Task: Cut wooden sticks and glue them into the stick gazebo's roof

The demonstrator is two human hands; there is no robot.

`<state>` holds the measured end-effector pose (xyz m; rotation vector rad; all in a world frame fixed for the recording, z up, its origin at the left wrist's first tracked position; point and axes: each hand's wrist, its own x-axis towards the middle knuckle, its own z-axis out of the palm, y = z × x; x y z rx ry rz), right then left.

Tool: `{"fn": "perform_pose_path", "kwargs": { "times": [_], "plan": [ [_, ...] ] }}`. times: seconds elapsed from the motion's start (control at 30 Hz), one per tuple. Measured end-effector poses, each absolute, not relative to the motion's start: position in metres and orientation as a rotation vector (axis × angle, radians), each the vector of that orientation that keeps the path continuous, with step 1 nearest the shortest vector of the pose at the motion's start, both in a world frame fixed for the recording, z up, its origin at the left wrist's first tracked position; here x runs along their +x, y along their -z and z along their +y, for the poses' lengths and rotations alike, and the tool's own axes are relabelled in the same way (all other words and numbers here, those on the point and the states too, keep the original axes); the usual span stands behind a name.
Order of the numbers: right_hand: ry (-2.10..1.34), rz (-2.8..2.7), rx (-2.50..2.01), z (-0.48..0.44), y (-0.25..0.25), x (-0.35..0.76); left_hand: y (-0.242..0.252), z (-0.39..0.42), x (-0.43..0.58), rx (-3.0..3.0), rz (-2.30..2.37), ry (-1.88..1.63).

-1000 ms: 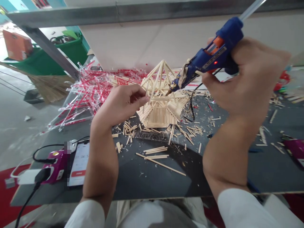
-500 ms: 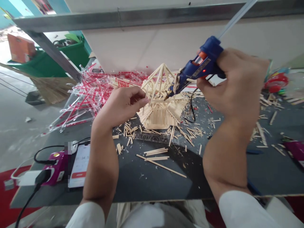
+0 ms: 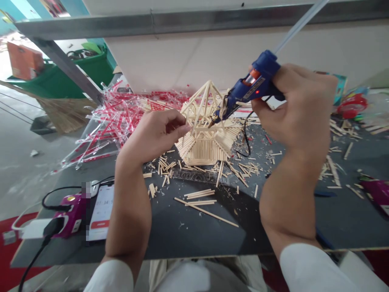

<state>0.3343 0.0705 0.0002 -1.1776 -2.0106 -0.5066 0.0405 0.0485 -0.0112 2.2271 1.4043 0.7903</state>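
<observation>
A model built of thin wooden sticks (image 3: 204, 151) stands on the dark tabletop, with a flared lower part and a pointed frame of sticks on top. At the model's left side my left hand (image 3: 165, 132) pinches a thin stick (image 3: 183, 140) between thumb and fingertips. My right hand (image 3: 293, 105) is wrapped round a blue glue gun (image 3: 253, 83) with a small red light lit. The gun's nozzle points down and left, at the upper frame near a horizontal stick; whether it touches is unclear. A clear glue stick (image 3: 299, 26) juts from its back.
Red and clear plastic wrappers (image 3: 114, 121) heap up left of the model. Loose sticks (image 3: 206, 211), scraps and a clear ruler (image 3: 197, 176) lie in front. A phone (image 3: 101, 213) and purple power strip (image 3: 71, 215) with cables are at left. A metal bar (image 3: 194, 24) crosses behind.
My right hand and the glue gun have shifted slightly left, the nozzle moving a little left along the frame. My left hand has stayed almost still.
</observation>
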Motion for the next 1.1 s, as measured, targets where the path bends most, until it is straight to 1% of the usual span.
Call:
{"fn": "perform_pose_path", "kwargs": {
  "times": [0.47, 1.1],
  "plan": [
    [0.525, -2.077, -1.124, 0.0708, -0.0008, 0.3391, 0.0092, 0.0469, 0.0415, 2.217, 1.451, -0.771],
    [0.519, -2.082, -1.138, 0.0699, -0.0021, 0.3388, 0.0103, 0.0456, 0.0396, 2.204, 1.384, -0.822]
  ]
}}
